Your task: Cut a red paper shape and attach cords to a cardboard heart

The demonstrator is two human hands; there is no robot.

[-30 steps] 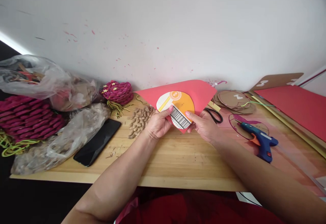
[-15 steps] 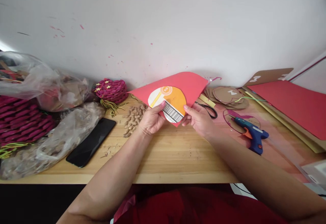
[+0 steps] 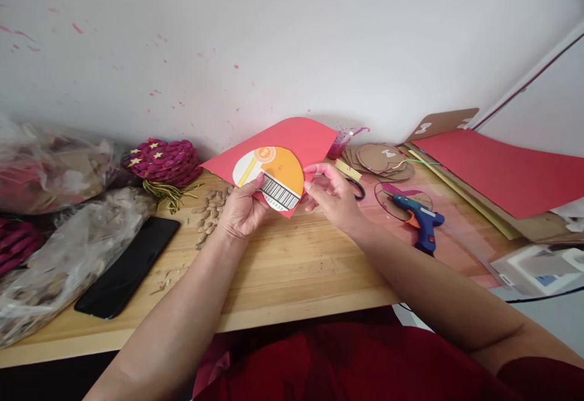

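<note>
The left hand (image 3: pixel 244 209) gripped a round card (image 3: pixel 285 167) against a red sheet (image 3: pixel 292 133) above the middle of the table (image 3: pixel 292 267), its thumb beside a barcode (image 3: pixel 280 191) whose digits I couldn't read for certain, like the small marks in the orange emblem (image 3: pixel 265 154). Plain wood stretched from there to the table's front edge, with a black phone (image 3: pixel 130 267) toward the left edge and a blue glue gun (image 3: pixel 424 221) toward the right. The right hand (image 3: pixel 335 200) reached across the front edge, fingers curved, thumb at the card's right rim, whether pinching I couldn't tell.
</note>
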